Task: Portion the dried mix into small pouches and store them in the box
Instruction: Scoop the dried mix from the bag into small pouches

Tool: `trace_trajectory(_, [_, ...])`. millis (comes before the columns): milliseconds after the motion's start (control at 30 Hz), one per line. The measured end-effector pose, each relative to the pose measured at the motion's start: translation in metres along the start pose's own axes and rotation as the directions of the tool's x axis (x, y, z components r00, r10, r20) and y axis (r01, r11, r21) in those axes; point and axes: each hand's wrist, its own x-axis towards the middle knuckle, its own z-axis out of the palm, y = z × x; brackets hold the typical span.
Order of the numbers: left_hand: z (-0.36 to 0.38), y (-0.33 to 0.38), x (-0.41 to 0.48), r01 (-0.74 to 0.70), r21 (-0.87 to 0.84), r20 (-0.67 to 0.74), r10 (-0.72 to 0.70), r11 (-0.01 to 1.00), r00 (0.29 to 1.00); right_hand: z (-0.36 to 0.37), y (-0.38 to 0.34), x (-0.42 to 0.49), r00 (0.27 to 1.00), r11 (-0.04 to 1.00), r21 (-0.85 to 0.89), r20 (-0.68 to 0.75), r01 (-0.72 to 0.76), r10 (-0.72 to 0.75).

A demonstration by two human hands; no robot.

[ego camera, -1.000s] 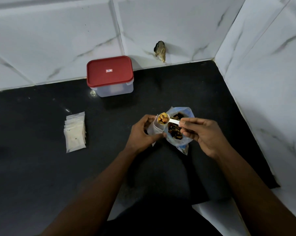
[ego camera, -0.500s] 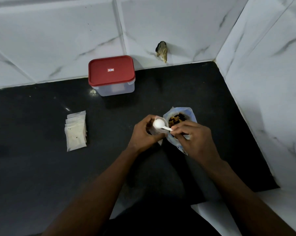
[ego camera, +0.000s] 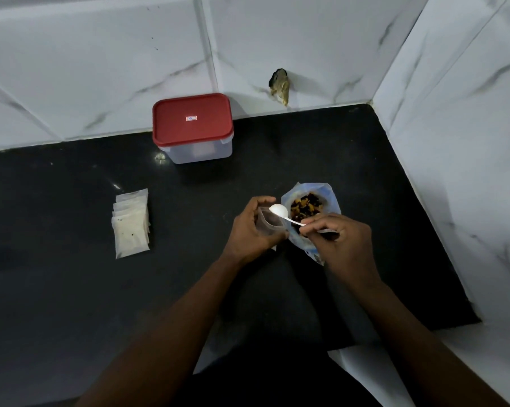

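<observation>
- One box (ego camera: 199,149), clear-walled, with its red lid (ego camera: 192,118) pressed on. It stands on the dark bench (ego camera: 72,304) against the tiled wall, and we take it as our landmark.
- One stack of pouches (ego camera: 131,227), flat, whitish and fanned. It lies on the bench nearer us than the box and to its left, well apart from it.
- One bag (ego camera: 330,201) of clear bluish plastic, mouth open, nearer us than the box and to its right. We see the dried mix (ego camera: 305,205) inside it, in dark and yellow-brown pieces.
- One small pouch (ego camera: 267,224), clear and open-mouthed, held nearer us than the box and just beside the bag. We cannot tell what is in it.
- One left hand (ego camera: 249,233), its fingers (ego camera: 262,200) curled round the small pouch.
- One right hand (ego camera: 344,245), its fingers (ego camera: 318,227) pinching the handle of the spoon (ego camera: 278,211).
- The spoon is white, with the rounded back of its bowl turned up, at the small pouch's mouth.
- One brownish lump (ego camera: 280,86) on the wall, right of the box.
</observation>
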Motion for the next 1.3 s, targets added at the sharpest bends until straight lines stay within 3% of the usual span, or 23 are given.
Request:
trace_trajectory(100, [0.002,-0.001,-0.004,0.042,0.016,-0.010,-0.042,0.999,0.999,0.002,-0.003,-0.001,0.945,0.913,0.253,0.011,-0.319,0.327])
trace_trajectory(167, [0.004,-0.003,-0.007,0.060,0.024,-0.038,-0.060,0.998,0.998,0.001,-0.007,0.000,0.838,0.702,0.497,0.106,-0.510,0.535])
trace_trajectory(267, [0.009,-0.006,-0.010,0.107,0.030,-0.034,-0.106,0.994,0.994,-0.003,-0.010,0.002,0.725,0.428,0.683,0.218,-0.592,0.653])
trace_trajectory(333, [0.011,-0.004,-0.011,0.130,0.039,-0.026,-0.129,0.991,0.991,-0.007,-0.009,0.002,0.695,0.354,0.726,0.232,-0.589,0.681])
trace_trajectory(400, [0.012,-0.002,-0.013,0.134,0.042,-0.031,-0.132,0.990,0.991,-0.013,-0.005,0.001,0.691,0.361,0.743,0.184,-0.564,0.699])
trace_trajectory(467, [0.010,-0.002,-0.013,0.125,0.053,-0.031,-0.124,0.991,0.992,-0.021,0.002,0.001,0.717,0.514,0.659,0.056,-0.549,0.695])
trace_trajectory(567, [0.006,-0.002,-0.012,0.134,0.099,0.019,-0.137,0.986,0.990,-0.030,0.016,0.002,0.830,0.833,0.251,-0.154,-0.493,0.537])
trace_trajectory(700, [0.004,-0.003,-0.009,0.149,0.148,0.062,-0.160,0.978,0.985,-0.032,0.020,0.010,0.956,0.955,-0.081,-0.093,-0.286,0.279])
trace_trajectory(867, [0.005,-0.002,-0.009,0.140,0.198,0.146,-0.170,0.970,0.975,-0.014,0.026,0.012,0.984,0.956,-0.257,0.067,-0.142,0.165])
trace_trajectory(1067, [0.009,0.001,-0.010,0.125,0.136,0.142,-0.145,0.983,0.979,-0.014,0.024,0.018,0.931,0.921,-0.292,0.180,-0.257,0.317])
trace_trajectory(1167, [0.015,0.000,-0.010,0.138,0.091,0.171,-0.152,0.986,0.973,-0.018,0.024,0.022,0.850,0.866,-0.124,0.167,-0.484,0.499])
trace_trajectory(1300, [0.018,-0.001,-0.010,0.173,0.071,0.196,-0.183,0.982,0.963,-0.016,0.026,0.024,0.660,0.612,0.259,0.180,-0.747,0.729])
